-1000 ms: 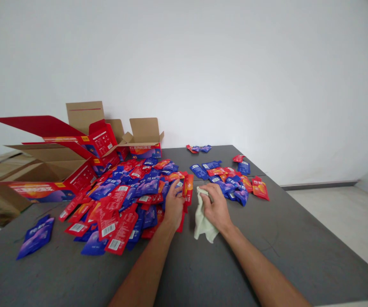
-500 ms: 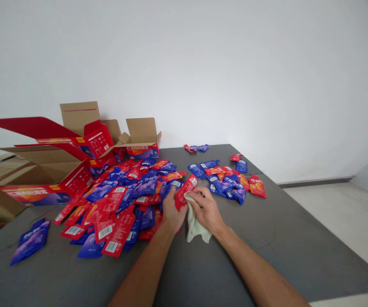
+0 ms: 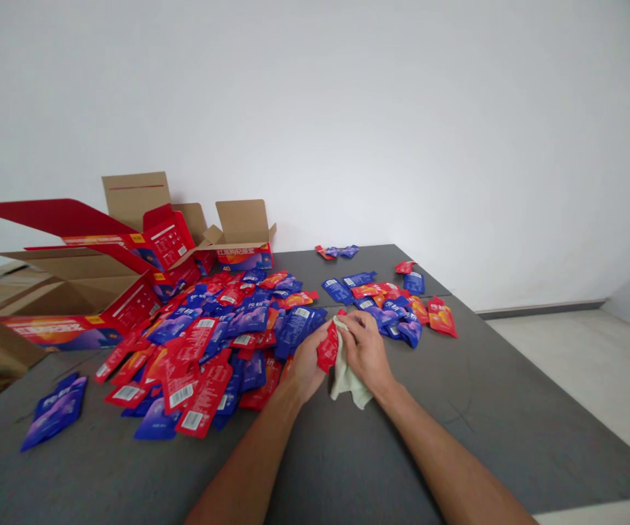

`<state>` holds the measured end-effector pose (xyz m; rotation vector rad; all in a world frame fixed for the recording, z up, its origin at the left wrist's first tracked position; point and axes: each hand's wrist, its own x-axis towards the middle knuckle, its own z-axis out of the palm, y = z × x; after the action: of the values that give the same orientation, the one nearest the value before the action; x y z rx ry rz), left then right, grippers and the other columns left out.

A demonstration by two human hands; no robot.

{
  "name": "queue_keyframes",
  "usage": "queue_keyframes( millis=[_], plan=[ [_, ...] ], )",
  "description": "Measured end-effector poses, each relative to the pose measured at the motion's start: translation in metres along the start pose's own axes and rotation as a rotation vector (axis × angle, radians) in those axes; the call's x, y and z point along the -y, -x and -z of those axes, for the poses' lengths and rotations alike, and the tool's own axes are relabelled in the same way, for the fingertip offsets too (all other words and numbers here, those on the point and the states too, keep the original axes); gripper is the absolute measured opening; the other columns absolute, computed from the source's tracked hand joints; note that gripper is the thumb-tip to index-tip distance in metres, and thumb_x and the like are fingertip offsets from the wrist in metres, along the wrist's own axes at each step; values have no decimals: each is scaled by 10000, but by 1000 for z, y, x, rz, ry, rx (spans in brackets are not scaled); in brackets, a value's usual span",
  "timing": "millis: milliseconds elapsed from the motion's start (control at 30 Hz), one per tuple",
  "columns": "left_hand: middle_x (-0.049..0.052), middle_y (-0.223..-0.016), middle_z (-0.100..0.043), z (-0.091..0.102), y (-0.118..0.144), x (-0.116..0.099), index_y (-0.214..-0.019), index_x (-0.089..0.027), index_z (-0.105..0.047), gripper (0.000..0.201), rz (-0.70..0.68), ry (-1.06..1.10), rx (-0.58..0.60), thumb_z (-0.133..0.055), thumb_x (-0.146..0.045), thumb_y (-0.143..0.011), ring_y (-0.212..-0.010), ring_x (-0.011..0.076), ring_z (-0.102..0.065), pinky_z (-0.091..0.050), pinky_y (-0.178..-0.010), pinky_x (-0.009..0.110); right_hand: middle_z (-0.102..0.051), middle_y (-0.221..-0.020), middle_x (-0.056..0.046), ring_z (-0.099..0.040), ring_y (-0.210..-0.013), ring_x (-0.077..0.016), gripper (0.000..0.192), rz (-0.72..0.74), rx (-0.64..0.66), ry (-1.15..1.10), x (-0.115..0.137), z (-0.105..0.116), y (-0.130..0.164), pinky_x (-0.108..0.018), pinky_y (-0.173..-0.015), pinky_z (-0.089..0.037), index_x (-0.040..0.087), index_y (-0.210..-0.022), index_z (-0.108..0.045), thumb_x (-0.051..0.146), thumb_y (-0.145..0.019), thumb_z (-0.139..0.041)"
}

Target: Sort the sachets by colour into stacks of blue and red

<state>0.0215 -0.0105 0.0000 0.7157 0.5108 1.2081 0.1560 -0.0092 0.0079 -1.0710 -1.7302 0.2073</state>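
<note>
Between my hands, above the dark grey table (image 3: 490,430), is a small red pouch (image 3: 327,350) with fine white print. My left hand (image 3: 307,362) grips it from the left side. A pale green-white cloth (image 3: 351,383) is pinched in my right hand (image 3: 367,350) and presses against the pouch, its loose end hanging below. The cloth and fingers cover part of the pouch. Left of my hands spreads a big heap of red and blue pouches (image 3: 249,317). A smaller group of pouches (image 3: 391,310) lies beyond my right hand.
Open printed cartons (image 3: 101,321) stand along the left, and another open carton (image 3: 243,255) sits at the back by the white wall. A blue pouch (image 3: 55,412) lies apart at front left. A few pouches (image 3: 337,251) rest near the table's far edge.
Both hands have shifted slightly right with the red pouch. The cloth now covers its upper part, and the right hand has moved up along it.
</note>
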Motion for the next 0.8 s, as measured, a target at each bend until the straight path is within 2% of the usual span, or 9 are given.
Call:
queue_keyframes(
  millis=[133, 233, 300, 400, 500, 633, 700, 800],
  plan=[
    [68, -976, -725, 5, -4, -2, -1073, -170, -685, 300, -28, 24, -64, -625, -274, -798, -1039, 200, -674, -548, -887, 294, -605, -1139, -89, -548, -1085, -228, 300, 90, 100, -70, 10, -12, 7, -395, -955, -468, 257, -1192, -681, 225, -967, -485],
    [75, -1081, -719, 8, -5, -5, -1133, -178, -674, 350, -92, -12, -117, -620, -271, -800, -1098, 205, -655, -521, -952, 317, -611, -1117, -81, -555, -1064, -223, 297, 115, 171, -95, 15, -14, 8, -379, -932, -478, 265, -1180, -684, 207, -954, -499],
    [85, -1195, -695, 10, -6, -7, -1176, -182, -672, 380, -178, -116, -172, -620, -269, -810, -1185, 217, -613, -463, -1043, 345, -613, -1118, -78, -554, -1074, -219, 295, 137, 233, -115, 17, -13, 8, -376, -951, -473, 260, -1156, -688, 181, -946, -497],
    [83, -1325, -639, 13, -6, -10, -1210, -192, -680, 387, -306, -424, -242, -608, -252, -835, -1310, 232, -520, -321, -1166, 375, -612, -1116, -77, -549, -1083, -216, 288, 132, 276, -105, 19, -13, 9, -376, -970, -469, 244, -1080, -698, 131, -922, -486],
    [85, -1397, -586, 17, -5, -13, -1280, -211, -648, 422, -431, -789, -281, -563, -237, -867, -1353, 241, -471, -250, -1201, 398, -617, -1081, -81, -554, -1063, -218, 266, 90, 272, -55, 18, -13, 9, -369, -957, -478, 227, -986, -703, 101, -895, -487],
    [99, -1522, -441, 29, -4, -17, -1383, -231, -558, 499, -587, -1283, -369, -525, -243, -886, -1436, 288, -340, -205, -1205, 484, -640, -1076, -95, -578, -1038, -220, 241, 21, 217, 25, 8, -12, 7, -370, -964, -480, 214, -1066, -692, 159, -918, -510],
    [116, -1558, -380, 36, -5, -19, -1400, -223, -537, 507, -581, -1468, -457, -508, -254, -895, -1453, 324, -294, -204, -1190, 535, -664, -1063, -103, -590, -1022, -227, 233, -12, 184, 80, 0, -9, 5, -369, -957, -479, 193, -1092, -682, 189, -922, -523],
    [153, -1560, -363, 45, -6, -21, -1388, -194, -546, 491, -500, -1653, -538, -479, -252, -906, -1445, 361, -292, -245, -1156, 572, -694, -1004, -102, -604, -983, -230, 200, -51, 190, 177, -11, -3, 2, -357, -934, -471, 171, -1026, -692, 210, -925, -524]
  ],
)
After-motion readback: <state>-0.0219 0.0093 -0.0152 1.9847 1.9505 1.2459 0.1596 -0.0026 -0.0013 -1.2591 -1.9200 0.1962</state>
